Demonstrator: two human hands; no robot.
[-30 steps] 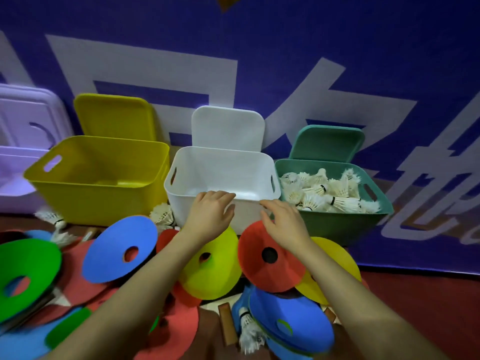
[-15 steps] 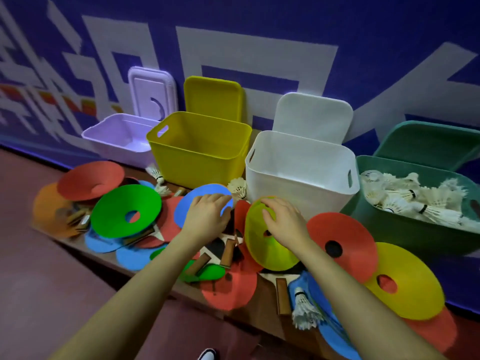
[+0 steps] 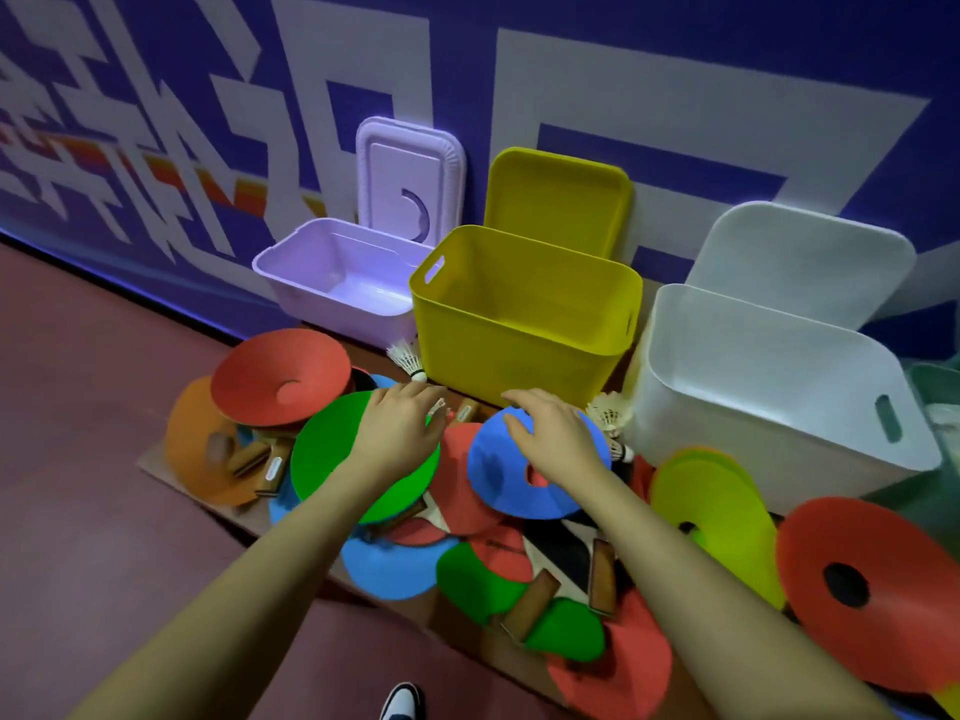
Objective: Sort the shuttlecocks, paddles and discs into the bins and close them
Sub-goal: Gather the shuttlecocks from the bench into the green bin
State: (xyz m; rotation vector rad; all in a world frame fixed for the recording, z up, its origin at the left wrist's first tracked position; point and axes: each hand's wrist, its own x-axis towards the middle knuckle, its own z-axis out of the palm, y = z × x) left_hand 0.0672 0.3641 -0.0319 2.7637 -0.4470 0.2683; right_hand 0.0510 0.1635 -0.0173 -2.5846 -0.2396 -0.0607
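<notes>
Head view: three open bins stand far along the wall, lilac bin [image 3: 332,283], yellow bin [image 3: 519,324] and white bin [image 3: 769,387], all seemingly empty with lids off, so sorting looks barely begun. Discs, paddles and shuttlecocks litter the near floor. The left hand [image 3: 400,433] rests flat on a green disc [image 3: 337,459]; the right hand [image 3: 556,439] lies loosely on a blue disc [image 3: 498,475], gripping nothing.

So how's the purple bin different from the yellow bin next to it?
The purple bin looks lower and shallower; the yellow bin stands taller and deeper. The purple bin sits further left and back, and the yellow bin nearer the hands. Both are open and look empty, each with its lid propped upright behind it against the wall.
</notes>
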